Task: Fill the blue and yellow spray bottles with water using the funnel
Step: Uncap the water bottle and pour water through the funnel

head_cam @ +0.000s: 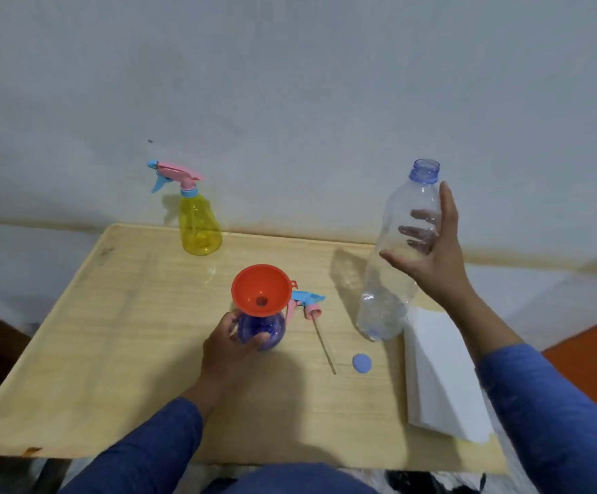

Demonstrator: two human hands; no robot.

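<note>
A: Starting on the left, what's on the pale wooden tabletop (119, 333)?

B: A translucent yellow plastic spray bottle (199, 224) with a pink and blue trigger head stands upright at the far edge, near the wall. No label or writing can be read on it.

A: And in the middle?

B: The left hand (231, 345) grips a translucent blue plastic spray bottle (263, 329), fingers and thumb curled round its body. An orange plastic funnel (261, 290) sits upright in its neck. Just beside it lies a detached pink and blue trigger sprayer head (307, 304) with its thin dip tube, and a small round blue cap (362, 362).

A: The right side?

B: The right hand (429, 251) holds a clear plastic water bottle (397, 258), uncapped and unlabelled, fingers wrapped round its upper body. Whether it touches the tabletop I cannot tell. A stack of white paper napkins (443, 376) lies beside it.
</note>
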